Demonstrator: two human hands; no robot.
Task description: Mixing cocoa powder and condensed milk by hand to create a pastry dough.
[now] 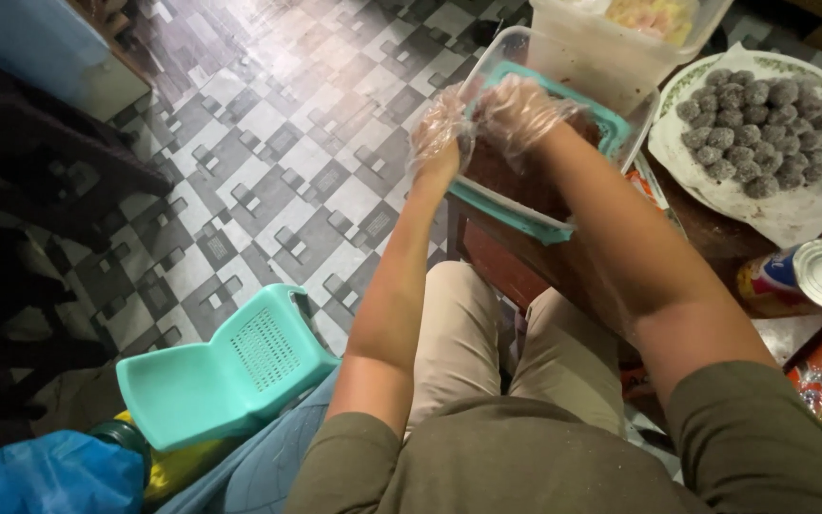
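colours around the teal-rimmed container

the container [525,211] has clear walls, a teal rim and dark brown contents. right of it, a white plate [696,84] with a green patterned edge carries grey-brown balls [758,124]. left of it, grey-and-white geometric floor tiles [278,143]; below-left, a mint green stool [225,371].

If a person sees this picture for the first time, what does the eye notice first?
Two hands in clear plastic gloves, left hand and right hand, meet over a teal-rimmed tub of dark brown mix at top centre. To the right, a plate holds many sugared balls. At lower left stands a teal stool.
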